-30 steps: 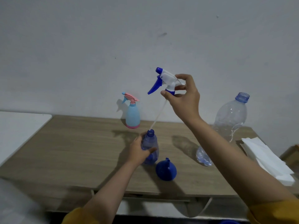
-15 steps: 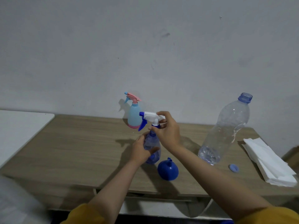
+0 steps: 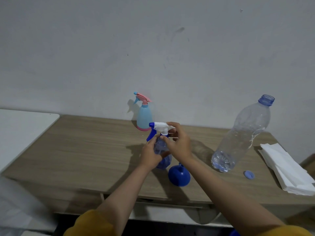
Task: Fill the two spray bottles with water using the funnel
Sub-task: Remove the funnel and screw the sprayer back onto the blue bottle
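A translucent blue spray bottle [image 3: 164,162] stands on the wooden table [image 3: 88,147]. My left hand [image 3: 150,155] grips its body. My right hand [image 3: 179,143] holds the white and blue spray head [image 3: 159,127], which sits on the bottle's neck. A blue funnel [image 3: 179,174] lies upside down just right of the bottle. A light blue spray bottle with a pink head [image 3: 144,114] stands upright behind, by the wall. A large clear water bottle [image 3: 242,137], uncapped, stands at the right with a little water at the bottom.
A blue cap [image 3: 249,174] lies right of the water bottle. A stack of white paper towels [image 3: 288,169] sits at the table's right end. A white surface [image 3: 22,130] adjoins the table on the left. The wall runs close behind.
My right hand brought the spray head down from high above, with its tube going into the blue bottle, and now holds it seated on the neck. My left hand kept hold of the bottle.
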Demonstrator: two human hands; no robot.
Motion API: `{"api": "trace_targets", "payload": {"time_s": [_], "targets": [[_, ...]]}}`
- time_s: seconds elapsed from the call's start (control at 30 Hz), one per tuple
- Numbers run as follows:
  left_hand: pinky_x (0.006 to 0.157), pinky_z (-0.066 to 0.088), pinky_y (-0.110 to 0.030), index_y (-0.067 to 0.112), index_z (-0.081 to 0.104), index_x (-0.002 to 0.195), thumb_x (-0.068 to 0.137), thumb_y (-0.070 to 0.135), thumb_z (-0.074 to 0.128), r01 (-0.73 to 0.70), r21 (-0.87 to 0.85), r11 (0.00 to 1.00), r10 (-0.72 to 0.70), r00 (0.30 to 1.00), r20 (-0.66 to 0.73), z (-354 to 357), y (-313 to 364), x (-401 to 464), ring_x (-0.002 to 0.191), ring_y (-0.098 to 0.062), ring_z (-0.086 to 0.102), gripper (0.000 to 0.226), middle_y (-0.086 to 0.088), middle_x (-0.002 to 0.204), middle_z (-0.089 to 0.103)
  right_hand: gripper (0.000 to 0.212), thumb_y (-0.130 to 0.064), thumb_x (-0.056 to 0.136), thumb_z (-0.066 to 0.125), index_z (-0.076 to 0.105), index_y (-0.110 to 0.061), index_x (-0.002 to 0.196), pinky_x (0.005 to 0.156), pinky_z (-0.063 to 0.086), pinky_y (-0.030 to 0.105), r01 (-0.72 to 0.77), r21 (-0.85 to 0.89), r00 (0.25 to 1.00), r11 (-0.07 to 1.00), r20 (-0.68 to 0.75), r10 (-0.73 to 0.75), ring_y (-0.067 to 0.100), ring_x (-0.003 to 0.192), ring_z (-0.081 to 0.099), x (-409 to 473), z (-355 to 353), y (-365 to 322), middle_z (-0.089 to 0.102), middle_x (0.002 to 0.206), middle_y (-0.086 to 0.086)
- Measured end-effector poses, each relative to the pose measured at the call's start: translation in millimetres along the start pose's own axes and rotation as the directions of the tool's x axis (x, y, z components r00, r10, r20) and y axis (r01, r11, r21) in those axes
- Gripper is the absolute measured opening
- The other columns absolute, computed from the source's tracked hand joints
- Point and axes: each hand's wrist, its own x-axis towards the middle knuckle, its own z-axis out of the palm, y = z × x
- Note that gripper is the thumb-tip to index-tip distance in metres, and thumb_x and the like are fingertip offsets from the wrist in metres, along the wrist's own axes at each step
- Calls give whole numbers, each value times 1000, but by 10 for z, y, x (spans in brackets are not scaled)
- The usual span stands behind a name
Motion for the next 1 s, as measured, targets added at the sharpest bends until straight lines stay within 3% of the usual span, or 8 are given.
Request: {"api": "trace_targets", "payload": {"time_s": [0.17, 0.27, 0.33, 0.5, 0.6, 0.73, 0.83, 1.0], "targets": [[93, 50, -29, 27, 53, 125, 73, 18, 79, 30, 14, 999, -30, 1000, -7, 19, -41, 28, 114, -9, 55, 59, 9, 122, 59, 69, -19, 70, 83, 47, -20, 128, 75, 54, 17, -165, 36, 986, 986, 10, 165, 7, 87, 62, 87, 45, 27, 59, 102, -6], [93, 51, -33, 29, 51, 128, 72, 20, 79, 42, 18, 999, -42, 999, -5, 14, -52, 32, 113, -9, 55, 64, 11, 123, 58, 43, -27, 73, 80, 57, -15, 108, 78, 58, 34, -279, 21, 956, 960, 100, 276, 19, 90, 64, 110, 67, 138, 63, 105, 9], [93, 51, -33, 29, 50, 130, 72, 22, 80, 14, 9, 1000, -14, 1000, -2, 16, -55, 40, 112, -8, 55, 66, 13, 122, 58, 37, -29, 71, 79, 61, -16, 100, 79, 58, 42, -314, 72, 944, 947, 128, 303, 24, 89, 66, 106, 39, 174, 64, 99, 13], [90, 51, -27, 28, 52, 127, 69, 21, 83, 25, -67, 997, -27, 1000, -17, 42, -118, 59, 111, -10, 58, 66, 7, 121, 61, 39, -11, 72, 81, 57, -19, 100, 75, 56, 25, -313, 191, 946, 930, 149, 287, 11, 87, 66, 85, -17, 94, 66, 94, -3], [92, 52, -29, 29, 53, 126, 67, 18, 84, 26, -102, 994, -31, 999, -40, 72, -164, 68, 112, -10, 57, 67, 8, 120, 62, 35, -6, 77, 76, 61, -14, 107, 79, 57, 28, -297, 220, 949, 929, 172, 263, 18, 91, 66, 77, -37, 100, 68, 97, 1], [90, 51, -25, 22, 55, 124, 67, 18, 85, 34, -103, 994, -44, 994, -95, 108, -193, 54, 110, -9, 58, 64, 7, 117, 64, 36, -8, 70, 82, 59, -18, 96, 78, 57, 26, -311, 226, 948, 923, 147, 283, 13, 87, 65, 83, -51, 92, 67, 94, 1], [92, 52, -30, 20, 57, 120, 62, 23, 87, 35, -138, 990, -51, 992, -113, 127, -220, 50, 111, -12, 60, 66, 4, 115, 66, 39, -7, 74, 79, 60, -18, 106, 83, 56, 28, -298, 207, 949, 932, 168, 267, 16, 94, 65, 62, -38, 104, 67, 98, -2], [87, 54, -32, 24, 58, 108, 58, 29, 88, 12, -134, 991, -29, 992, -127, 108, -233, 45, 105, -13, 63, 58, 5, 107, 68, 37, -10, 67, 84, 58, -18, 91, 83, 56, 34, -320, 215, 946, 923, 115, 301, 20, 94, 66, 50, -13, 118, 68, 96, 3]]}}
